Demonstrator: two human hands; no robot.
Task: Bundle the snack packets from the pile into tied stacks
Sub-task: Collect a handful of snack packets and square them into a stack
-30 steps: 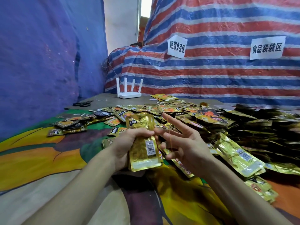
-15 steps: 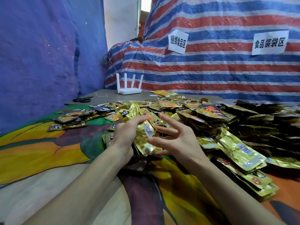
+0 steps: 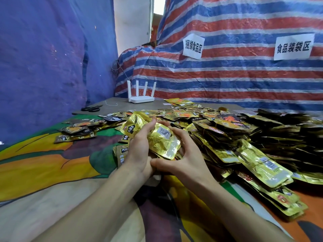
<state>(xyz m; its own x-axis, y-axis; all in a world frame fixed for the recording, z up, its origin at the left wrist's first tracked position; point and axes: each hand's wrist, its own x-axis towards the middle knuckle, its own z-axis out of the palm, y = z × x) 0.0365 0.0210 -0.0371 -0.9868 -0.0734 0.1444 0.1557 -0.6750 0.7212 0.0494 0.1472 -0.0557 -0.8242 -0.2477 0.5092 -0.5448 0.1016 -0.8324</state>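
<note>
around: white router (image 3: 141,98) and black scissors (image 3: 92,108) at the far end of the table (image 3: 43,163), loose packet pile (image 3: 227,130) spreading right | stack (image 3: 157,138): lifted just above the pile's near edge, left hand (image 3: 139,151) gripping it, right hand (image 3: 185,159) curled round its lower end | look: crinkled glossy gold foil pouches, barcode label facing up

- The stack of snack packets (image 3: 158,138) is gold foil, with a white barcode label on the top face. It is tilted, with its black-printed end up and to the left, and is held above the bench (image 3: 52,163) between the left hand (image 3: 139,151) and the right hand (image 3: 187,163).
- The pile (image 3: 227,128) of loose gold and dark packets spreads behind and to the right of the stack.
- A few scattered packets (image 3: 76,132) lie flat at the left, apart from the pile.
</note>
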